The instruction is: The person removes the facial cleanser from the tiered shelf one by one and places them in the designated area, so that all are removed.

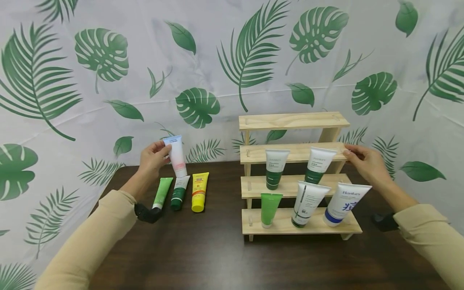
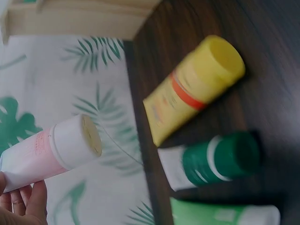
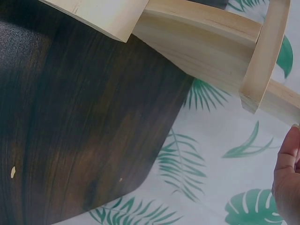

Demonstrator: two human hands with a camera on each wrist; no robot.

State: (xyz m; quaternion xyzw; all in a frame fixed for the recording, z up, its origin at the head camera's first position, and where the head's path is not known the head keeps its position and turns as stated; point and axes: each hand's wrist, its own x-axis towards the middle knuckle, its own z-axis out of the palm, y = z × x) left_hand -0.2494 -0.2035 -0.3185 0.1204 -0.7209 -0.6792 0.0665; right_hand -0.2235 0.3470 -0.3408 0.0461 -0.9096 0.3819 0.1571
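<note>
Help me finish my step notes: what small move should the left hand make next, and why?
Probably carry the pink-and-white tube toward the wooden stand, second step from bottom: the left hand holds it above the table, and that step bears two tubes against three on the bottom step.

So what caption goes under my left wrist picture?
Left fingers hold a pale tube while a yellow tube lies on the dark table.
</note>
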